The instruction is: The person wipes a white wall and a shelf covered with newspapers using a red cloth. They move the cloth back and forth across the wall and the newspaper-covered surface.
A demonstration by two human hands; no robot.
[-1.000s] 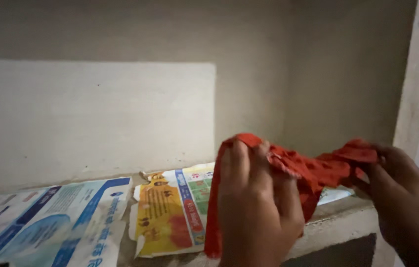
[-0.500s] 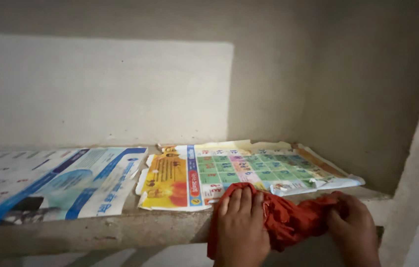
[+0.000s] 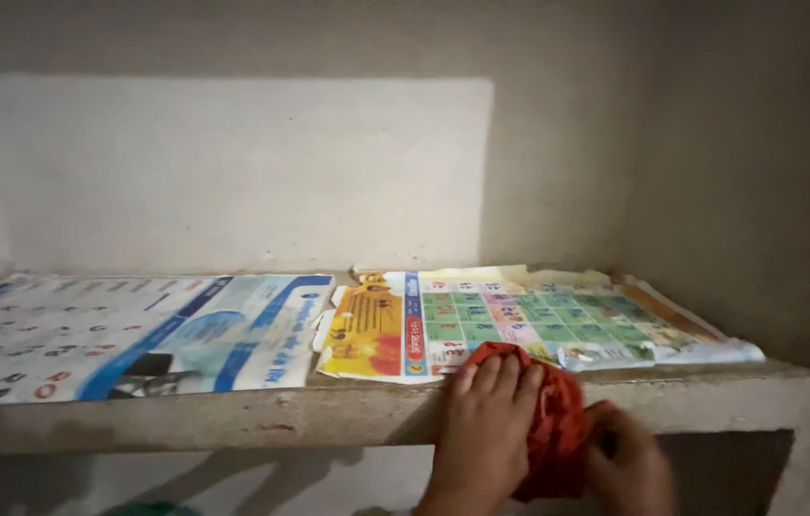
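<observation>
Single view only, from a head-worn camera. It faces a recessed wall niche almost level, pitched slightly down, at close range. The shelf (image 3: 233, 416) edge crosses the lower frame, with the two-handed grip on a red cloth (image 3: 558, 420) at the bottom edge, right of centre. Left of the grip and behind it lie printed paper sheets (image 3: 138, 330); the niche side wall stands to its right. The right hand (image 3: 629, 468) appears motion-blurred.

2 hands (image 3: 481, 435) – 1 red cloth (image 3: 558, 430), 2 printed calendar sheets (image 3: 138, 330) on 1 concrete shelf (image 3: 233, 416)
</observation>
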